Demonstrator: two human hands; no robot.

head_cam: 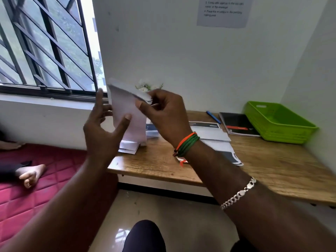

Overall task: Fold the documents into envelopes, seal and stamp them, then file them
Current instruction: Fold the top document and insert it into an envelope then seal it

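I hold a white envelope (125, 108) up in the air above the left end of the wooden table (272, 170). My right hand (163, 113) pinches its upper right part, where a folded paper edge (143, 96) shows. My left hand (103, 128) supports the envelope from the left, thumb on its front and fingers spread behind it. Below, a small stack of white envelopes (129, 146) lies on the table. Printed documents (214, 133) lie spread across the table's middle.
A green plastic basket (280, 122) stands at the table's far right, beside a black notebook (238, 124) and a blue pen (213, 117). A sheet of instructions (223, 11) hangs on the wall. Another person's foot (31, 174) rests on a red mattress (36, 197) at left.
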